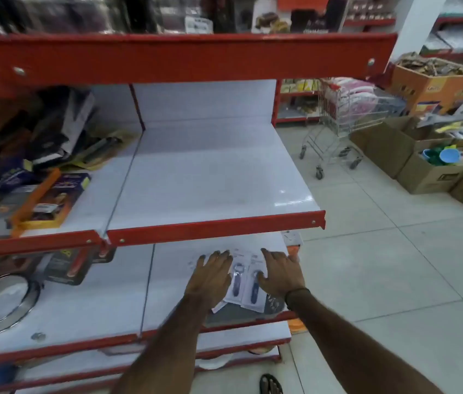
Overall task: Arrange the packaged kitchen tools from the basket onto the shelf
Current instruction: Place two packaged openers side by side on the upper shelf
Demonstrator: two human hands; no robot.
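Two packaged tools (243, 282) are flanked by flat, open left hand (214, 273) and right hand (278, 273) near the shelf (173, 280)'s right front corner, long axes front-to-back.

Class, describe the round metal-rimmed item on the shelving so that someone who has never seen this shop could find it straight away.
Start at the red-edged white shelf where both hands are pressing flat packets. Follow that level to its far left end. There lies the round sieve-like pan, the only shiny metal ring there; its neighbours are flat carded packets.
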